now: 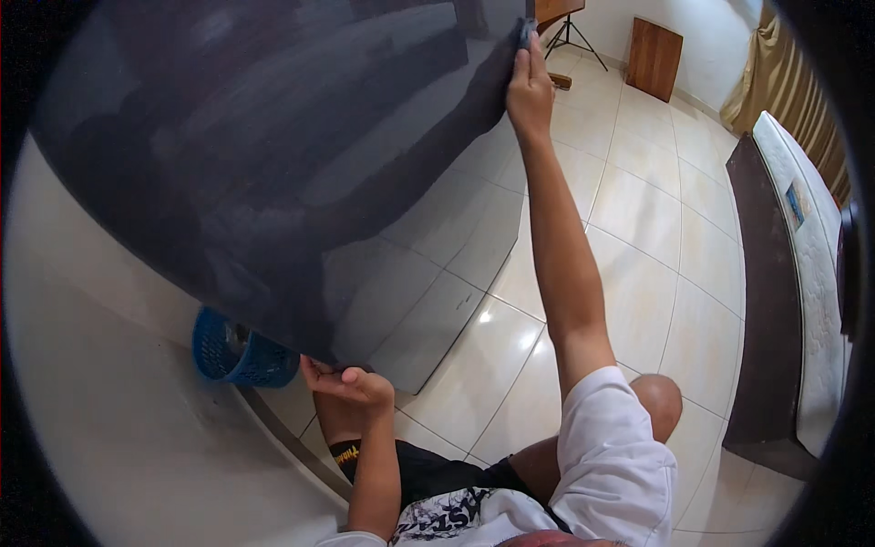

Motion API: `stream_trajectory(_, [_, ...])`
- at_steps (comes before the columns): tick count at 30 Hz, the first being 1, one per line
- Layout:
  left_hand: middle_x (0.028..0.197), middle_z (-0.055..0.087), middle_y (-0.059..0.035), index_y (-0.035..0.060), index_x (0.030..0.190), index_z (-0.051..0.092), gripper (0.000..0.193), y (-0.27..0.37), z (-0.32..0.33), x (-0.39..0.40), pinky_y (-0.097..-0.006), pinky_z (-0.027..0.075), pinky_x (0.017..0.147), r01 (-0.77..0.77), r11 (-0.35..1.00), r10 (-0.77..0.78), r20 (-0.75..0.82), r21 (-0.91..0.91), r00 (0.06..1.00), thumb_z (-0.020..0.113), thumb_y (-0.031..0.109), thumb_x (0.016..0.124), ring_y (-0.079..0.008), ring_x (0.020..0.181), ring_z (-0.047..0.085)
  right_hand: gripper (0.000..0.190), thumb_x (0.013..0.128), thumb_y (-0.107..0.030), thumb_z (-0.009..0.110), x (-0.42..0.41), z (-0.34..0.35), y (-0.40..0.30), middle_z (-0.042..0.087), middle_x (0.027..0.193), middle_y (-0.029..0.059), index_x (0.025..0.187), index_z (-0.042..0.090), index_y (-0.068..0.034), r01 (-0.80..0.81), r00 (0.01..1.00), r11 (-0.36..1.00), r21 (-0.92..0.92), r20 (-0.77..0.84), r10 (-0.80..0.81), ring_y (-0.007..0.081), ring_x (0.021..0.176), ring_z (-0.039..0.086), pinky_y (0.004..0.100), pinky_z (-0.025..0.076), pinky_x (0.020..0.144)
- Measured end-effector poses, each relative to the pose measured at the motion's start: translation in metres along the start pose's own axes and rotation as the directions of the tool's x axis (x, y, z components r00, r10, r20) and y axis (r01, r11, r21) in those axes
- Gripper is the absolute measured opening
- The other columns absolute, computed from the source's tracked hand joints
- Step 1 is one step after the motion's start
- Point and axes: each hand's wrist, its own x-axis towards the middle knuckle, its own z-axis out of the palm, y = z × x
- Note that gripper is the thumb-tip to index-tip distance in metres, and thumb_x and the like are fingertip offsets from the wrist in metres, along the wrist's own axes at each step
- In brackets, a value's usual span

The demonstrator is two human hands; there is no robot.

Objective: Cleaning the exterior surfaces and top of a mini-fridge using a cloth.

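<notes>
A large glossy dark panel [273,171] fills the upper left of the head view and reflects my arm and the floor tiles. My right hand [532,92] is stretched out to the panel's far right edge. It presses a small dark blue-grey cloth [526,33] there, partly hidden by the fingers. Close to my body, my left hand [359,386] is turned palm up at the panel's near lower edge. The thumb and fingers hold that edge, and the fingertips are partly hidden.
A blue plastic basket [243,352] stands by the wall [137,383], just left of my left hand. A mattress [806,273] on a dark brown base [769,294] lies at the right. A wooden board [654,60] leans at the back near a black tripod [577,41] and a gold curtain [772,75].
</notes>
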Motion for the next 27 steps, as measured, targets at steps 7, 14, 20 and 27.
stream_trajectory(7, [0.153,0.038,-0.0251,-0.0053,0.151,0.019,0.077,0.002,0.005,0.004,-0.036,0.042,0.111,-0.004,0.996,0.006,0.015,-0.091,1.0,0.027,0.058,0.109,-0.028,0.136,0.048,0.046,0.109,-0.02,0.049,-0.059,0.001,-0.075,0.046,0.154,0.0259,0.151,0.046,-0.002,-0.052,0.998,0.997,0.061,0.035,0.05,0.0415,0.148,0.038,0.0424,0.032,0.121])
stream_trajectory(14, [0.154,0.036,-0.0259,-0.0056,0.152,0.018,0.077,0.004,0.002,0.003,-0.0366,0.042,0.112,0.036,0.99,-0.032,0.029,-0.135,0.999,0.029,0.057,0.109,-0.0283,0.136,0.048,0.051,0.096,0.001,0.052,-0.14,-0.008,-0.16,0.047,0.156,0.0214,0.147,0.055,0.0,0.476,0.755,0.799,0.368,0.294,-0.586,0.0394,0.153,0.031,0.0521,0.022,0.125])
stream_trajectory(20, [0.156,0.034,-0.0263,-0.0056,0.153,0.018,0.075,0.002,0.0,0.006,-0.0363,0.045,0.11,-0.067,0.997,0.068,0.04,-0.031,0.997,0.025,0.055,0.11,-0.0287,0.134,0.051,0.048,0.107,-0.015,0.048,-0.047,0.003,-0.083,0.044,0.159,0.0187,0.154,0.045,-0.008,0.172,0.98,0.976,0.132,0.079,-0.183,0.0355,0.15,0.036,0.0393,0.033,0.12])
stream_trajectory(27, [0.157,0.035,-0.028,-0.0077,0.155,0.019,0.077,0.012,-0.009,0.012,-0.0412,0.045,0.109,-0.104,0.987,0.094,0.084,0.122,0.992,0.023,0.054,0.11,-0.0337,0.137,0.05,0.052,0.111,-0.029,0.044,-0.049,-0.001,-0.012,0.045,0.159,0.0175,0.156,0.041,-0.004,-0.224,0.974,0.971,0.081,0.058,0.22,0.0308,0.148,0.041,0.0332,0.03,0.12])
